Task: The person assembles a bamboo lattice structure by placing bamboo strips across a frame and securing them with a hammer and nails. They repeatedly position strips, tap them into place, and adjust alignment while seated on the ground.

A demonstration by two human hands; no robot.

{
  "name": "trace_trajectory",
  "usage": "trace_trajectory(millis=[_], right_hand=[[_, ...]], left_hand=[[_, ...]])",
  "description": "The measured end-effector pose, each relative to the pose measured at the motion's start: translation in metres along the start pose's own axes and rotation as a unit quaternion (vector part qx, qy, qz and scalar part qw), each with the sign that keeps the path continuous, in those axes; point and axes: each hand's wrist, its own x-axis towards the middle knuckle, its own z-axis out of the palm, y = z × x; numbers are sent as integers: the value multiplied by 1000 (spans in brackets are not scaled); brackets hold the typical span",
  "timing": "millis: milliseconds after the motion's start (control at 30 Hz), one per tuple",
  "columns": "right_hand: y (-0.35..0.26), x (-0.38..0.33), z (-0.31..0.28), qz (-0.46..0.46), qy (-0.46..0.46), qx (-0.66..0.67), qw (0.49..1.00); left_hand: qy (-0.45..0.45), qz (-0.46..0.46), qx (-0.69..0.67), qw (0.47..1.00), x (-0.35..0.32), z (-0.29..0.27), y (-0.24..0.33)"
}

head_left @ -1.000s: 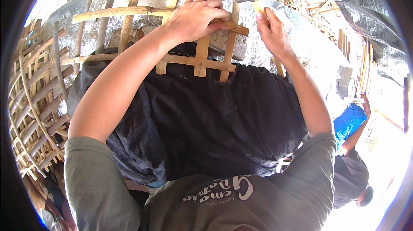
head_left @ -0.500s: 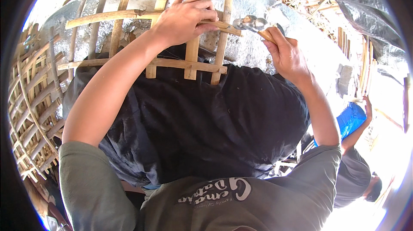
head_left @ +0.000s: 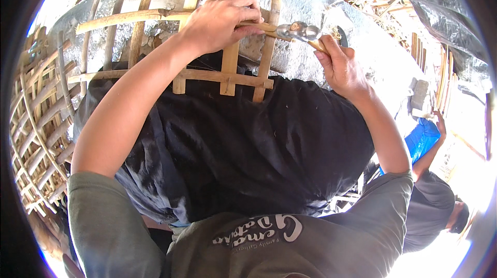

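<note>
The person's left hand [head_left: 222, 18] is placed between 11 and 12 o'clock, on a bamboo frame [head_left: 229, 73] which stretches from 10 to 12 o'clock. Its fingers are bent over the cross strip [head_left: 270, 27] and the thumb lies at the lower side, so the hand is closed around this strip; whether the fingertips also pinch some small thing, it cannot be told. The right hand [head_left: 341, 66], at about 2 o'clock, is wrapped around the handle of a hammer [head_left: 300, 31]. The metal head of the hammer is at 1 o'clock, at the right end of the cross strip, but it is not possible to tell if they touch. The 2 hands are apart from each other. Below the frame, a black cloth [head_left: 259, 143] covers the middle, and the green shirt [head_left: 336, 236] of the person fills 6 o'clock. At 9 o'clock there is a woven bamboo panel [head_left: 39, 133]. At 3 o'clock there is a blue bag [head_left: 422, 138], and 1 other person [head_left: 427, 211] in a dark shirt has a raised arm beside it.
</note>
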Motion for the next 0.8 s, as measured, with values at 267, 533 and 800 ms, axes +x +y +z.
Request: trace_trajectory(millis=[267, 533, 800], right_hand=[[-2, 2, 4, 59, -56, -5, 997], [-13, -1, -12, 91, 81, 70, 990], [-52, 24, -29, 47, -10, -7, 999]], left_hand=[[-7, 4, -8, 1000, -2, 0, -1], [13, 14, 6, 1000, -1, 3, -2], [43, 9, 1, 999, -2, 6, -3]])
